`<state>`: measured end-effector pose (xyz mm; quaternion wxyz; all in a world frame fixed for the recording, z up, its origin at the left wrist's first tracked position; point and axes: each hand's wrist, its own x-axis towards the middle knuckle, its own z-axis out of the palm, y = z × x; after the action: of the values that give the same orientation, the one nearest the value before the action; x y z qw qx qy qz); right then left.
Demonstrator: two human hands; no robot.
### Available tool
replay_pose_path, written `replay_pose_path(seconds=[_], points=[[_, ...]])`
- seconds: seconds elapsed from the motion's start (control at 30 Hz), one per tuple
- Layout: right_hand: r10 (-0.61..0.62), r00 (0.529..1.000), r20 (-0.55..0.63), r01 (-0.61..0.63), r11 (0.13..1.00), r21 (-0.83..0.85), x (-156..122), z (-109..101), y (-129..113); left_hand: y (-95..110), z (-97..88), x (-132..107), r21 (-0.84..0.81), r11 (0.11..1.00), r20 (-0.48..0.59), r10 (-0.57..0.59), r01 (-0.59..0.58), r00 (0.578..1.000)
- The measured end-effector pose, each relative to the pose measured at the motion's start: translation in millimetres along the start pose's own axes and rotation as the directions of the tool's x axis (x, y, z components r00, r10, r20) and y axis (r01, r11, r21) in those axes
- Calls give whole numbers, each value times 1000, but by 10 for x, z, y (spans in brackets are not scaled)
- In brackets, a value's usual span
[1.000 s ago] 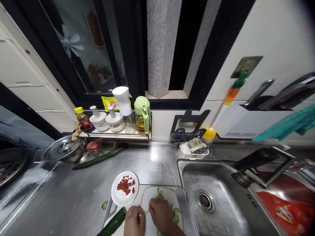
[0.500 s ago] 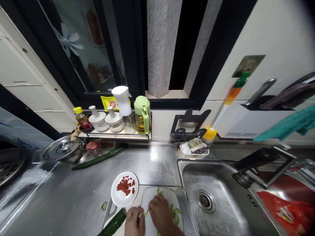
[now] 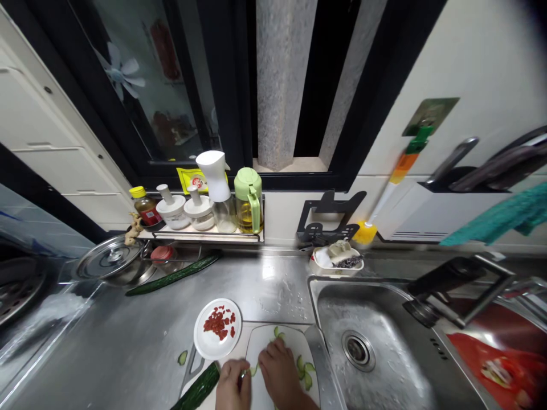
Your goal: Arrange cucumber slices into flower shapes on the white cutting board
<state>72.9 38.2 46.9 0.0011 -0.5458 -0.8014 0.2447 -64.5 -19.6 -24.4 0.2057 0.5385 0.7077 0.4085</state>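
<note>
My left hand is closed in a pinch at the left edge of a squarish white plate. A thin pale-green cucumber slice sticks out from its fingertips towards the other hand. My right hand rests on the plate with its fingers together and bent down; whatever lies under them is hidden. Curved cucumber slices lie on the plate's right side, and a few more at its far edge. Beside my left hand lies a cut cucumber on a cutting board.
A round white plate holds red dried berries. One cucumber slice and a whole cucumber lie on the steel counter. The sink is at right. Bottles and jars, including an oil jug, fill the rack behind.
Both hands stay almost in place. The cucumber slice at my left fingertips shows slightly more clearly. The whole view has shifted a touch.
</note>
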Motion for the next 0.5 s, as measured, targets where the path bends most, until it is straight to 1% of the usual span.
replay_pose_path(seconds=[0.13, 0.23, 0.3, 0.37, 0.43, 0.5], points=[[9, 999, -34, -7, 999, 51, -26, 50, 36, -41, -90, 12, -5, 1000, -6, 28, -28, 1000], [36, 998, -52, -32, 996, 83, -87, 140, 121, -125, -172, -10, 71, 997, 2, -5, 4, 1000], [37, 996, -76, -31, 996, 87, -151, 223, 195, -169, -198, -35, 158, 986, 43, -63, 56, 997], [-9, 993, -115, 18, 997, 82, -228, 314, 268, -172, -194, -53, 261, 957, 114, -162, 128, 980], [-59, 988, -144, 68, 996, 61, -304, 404, 330, -125, -176, -45, 359, 913, 194, -274, 192, 942], [-94, 983, -155, 99, 995, 28, -367, 488, 376, -40, -168, -6, 412, 881, 248, -355, 233, 902]])
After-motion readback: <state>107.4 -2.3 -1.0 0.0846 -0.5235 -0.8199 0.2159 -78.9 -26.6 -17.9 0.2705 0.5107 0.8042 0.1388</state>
